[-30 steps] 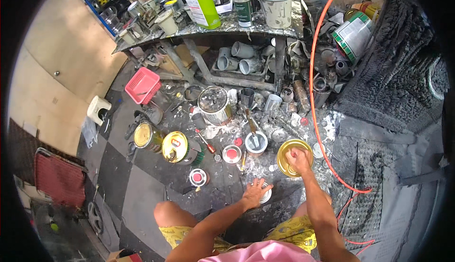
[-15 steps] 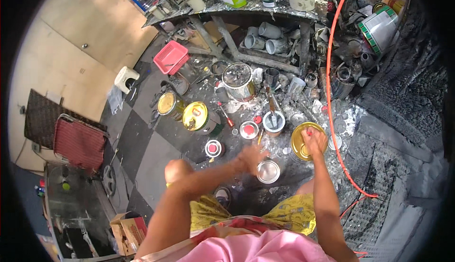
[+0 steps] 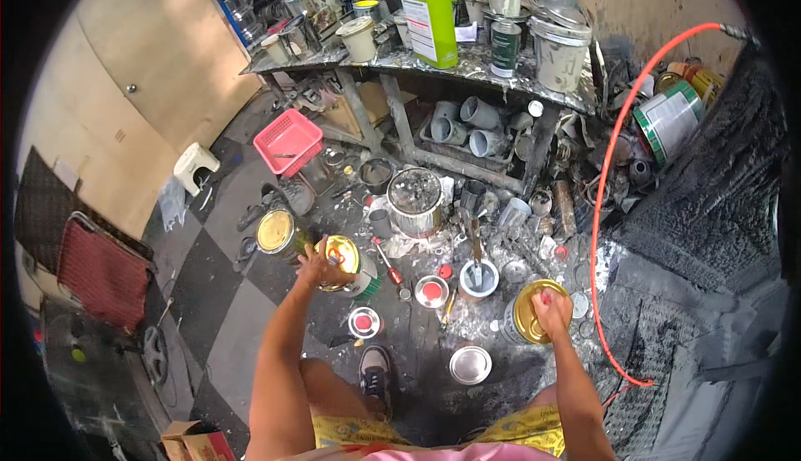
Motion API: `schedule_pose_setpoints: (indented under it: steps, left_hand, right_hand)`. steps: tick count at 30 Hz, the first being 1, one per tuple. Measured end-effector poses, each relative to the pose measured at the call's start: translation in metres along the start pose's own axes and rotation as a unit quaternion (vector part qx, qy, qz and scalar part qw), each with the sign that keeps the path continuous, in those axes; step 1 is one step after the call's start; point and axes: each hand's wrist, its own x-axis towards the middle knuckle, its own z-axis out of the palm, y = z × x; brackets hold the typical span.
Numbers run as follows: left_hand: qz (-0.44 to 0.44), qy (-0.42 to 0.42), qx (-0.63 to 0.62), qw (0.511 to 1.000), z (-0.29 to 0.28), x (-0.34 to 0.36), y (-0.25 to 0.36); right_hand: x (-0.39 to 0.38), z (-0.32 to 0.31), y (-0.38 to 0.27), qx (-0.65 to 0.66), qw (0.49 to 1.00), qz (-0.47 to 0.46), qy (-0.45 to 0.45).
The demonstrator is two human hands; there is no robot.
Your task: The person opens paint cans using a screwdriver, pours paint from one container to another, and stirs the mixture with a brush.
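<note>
Gold-lidded paint can sits on the floor beneath the right hand, which is curled closed, what it grips hidden, while the left hand spreads open over another gold-lidded can, with a paint-crusted metal pail and workbench beyond.

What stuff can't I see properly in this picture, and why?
All in the head view:
Red thing in the right hand: the closed grip hides most of it.
Insides of the gold-topped can under the left hand: its top covers them.
Lower part of the cardboard box: cut off by the bottom edge.
</note>
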Motion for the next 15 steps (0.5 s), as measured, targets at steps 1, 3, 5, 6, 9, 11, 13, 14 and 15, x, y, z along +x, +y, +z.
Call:
schedule_pose_setpoints:
  steps: [1, 3, 5, 6, 9, 11, 13, 14, 15]
  left_hand:
    - [0.003, -0.030, -0.005, 1.000, 0.017, 0.007, 0.026]
    - [0.003, -0.057, -0.013, 0.998, 0.017, 0.003, 0.054]
    - [0.022, -0.062, -0.105, 0.992, -0.028, -0.027, 0.092]
    - [0.013, -0.026, -0.112, 0.993, -0.024, -0.025, 0.084]
    - [0.012, 0.017, -0.143, 0.990, -0.015, -0.022, 0.062]
    - [0.007, 0.035, -0.129, 0.991, -0.016, -0.023, 0.054]
    - [0.016, 0.074, -0.131, 0.989, -0.015, -0.016, 0.044]
    - [0.027, 0.109, -0.129, 0.985, -0.013, -0.015, 0.040]
    - [0.024, 0.109, -0.137, 0.984, -0.023, -0.014, 0.048]
  right_hand:
    - [-0.002, -0.004, 0.012, -0.013, 1.000, 0.017, -0.011]
    - [-0.002, -0.012, 0.022, -0.017, 1.000, 0.006, 0.004]
    - [0.000, -0.024, 0.034, -0.033, 0.999, 0.023, 0.010]
    - [0.002, -0.021, 0.029, -0.026, 0.999, 0.034, 0.011]
    - [0.001, -0.013, 0.023, -0.023, 1.000, 0.006, 0.001]
    - [-0.003, -0.009, 0.018, -0.013, 1.000, -0.010, 0.002]
    - [0.001, -0.004, 0.016, -0.010, 1.000, -0.015, 0.004]
    - [-0.002, -0.004, 0.017, -0.010, 1.000, -0.015, 0.005]
    - [0.000, -0.007, 0.022, -0.028, 0.999, -0.024, 0.008]
